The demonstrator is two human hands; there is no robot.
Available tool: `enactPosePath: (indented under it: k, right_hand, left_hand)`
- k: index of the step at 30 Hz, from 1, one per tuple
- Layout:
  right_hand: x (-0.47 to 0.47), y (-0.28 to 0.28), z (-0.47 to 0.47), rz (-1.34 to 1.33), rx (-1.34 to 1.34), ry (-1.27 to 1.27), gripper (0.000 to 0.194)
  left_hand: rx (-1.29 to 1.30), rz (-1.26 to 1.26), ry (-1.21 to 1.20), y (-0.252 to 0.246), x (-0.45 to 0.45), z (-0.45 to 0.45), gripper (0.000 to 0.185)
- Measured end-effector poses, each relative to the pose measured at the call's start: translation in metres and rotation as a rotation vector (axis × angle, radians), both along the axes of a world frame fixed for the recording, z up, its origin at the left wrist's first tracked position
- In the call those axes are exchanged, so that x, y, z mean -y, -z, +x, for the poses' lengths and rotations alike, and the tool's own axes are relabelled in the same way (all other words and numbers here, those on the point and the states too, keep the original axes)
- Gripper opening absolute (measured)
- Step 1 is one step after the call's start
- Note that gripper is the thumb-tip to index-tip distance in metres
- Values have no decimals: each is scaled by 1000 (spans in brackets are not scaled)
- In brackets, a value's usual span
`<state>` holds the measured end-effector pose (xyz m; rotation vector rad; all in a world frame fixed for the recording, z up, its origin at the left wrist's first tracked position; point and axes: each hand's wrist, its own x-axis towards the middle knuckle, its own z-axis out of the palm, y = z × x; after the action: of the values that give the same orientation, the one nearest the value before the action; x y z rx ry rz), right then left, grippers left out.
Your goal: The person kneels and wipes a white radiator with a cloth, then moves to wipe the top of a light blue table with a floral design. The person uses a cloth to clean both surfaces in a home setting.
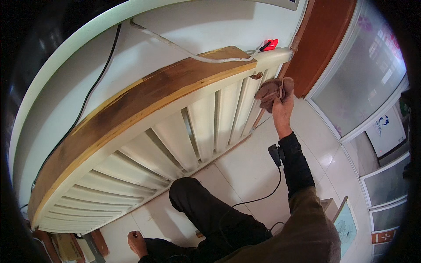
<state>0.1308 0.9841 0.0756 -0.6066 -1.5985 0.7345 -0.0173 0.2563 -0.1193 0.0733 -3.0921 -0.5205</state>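
Observation:
My right hand [283, 113] grips a folded brown cloth [274, 92] at the right end of a cream-white column radiator [200, 128]. The cloth is against or just in front of the end columns; exact contact is hard to tell. Behind the cloth, a pipe [259, 119] runs down towards the floor. Low at the bottom left, my left hand [136, 243] is curled beside my bent leg, with nothing visible in it. A brown wooden board [158, 88] lies along the radiator's top.
A white cable [184, 49] crosses the board to a black plug at a red socket piece [271, 44]. A black cord [95, 80] hangs at left. A black device [275, 154] with a lead is by my right sleeve. Frosted sliding doors [358, 75] stand at right, above floor tiles [243, 177].

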Motion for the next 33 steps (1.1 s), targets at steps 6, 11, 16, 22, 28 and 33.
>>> enactPosePath:
  k: [6, 11, 16, 22, 28, 33]
  right_hand:
    - [-11, 27, -8, -78, -1, 17, 28]
    - [-15, 118, 5, -203, 46, 40, 27]
    - [-28, 223, 10, -603, 195, 14, 38]
    - [-16, 215, 16, -864, -147, -323, 44]
    - [1, 112, 5, -607, -221, -178, 39]
    - [-1, 8, 1, -246, -203, -192, 27]
  left_hand:
    - [-12, 10, -7, 2, 2, 1, 18]
    - [15, -3, -24, 3, 2, -1, 18]
    - [-15, 8, -12, 8, 2, 0, 18]
    - [-28, 3, 24, 8, 1, -2, 18]
    - [-6, 23, 36, 5, -5, -4, 17]
    - [9, -24, 17, 6, -10, -9, 16]
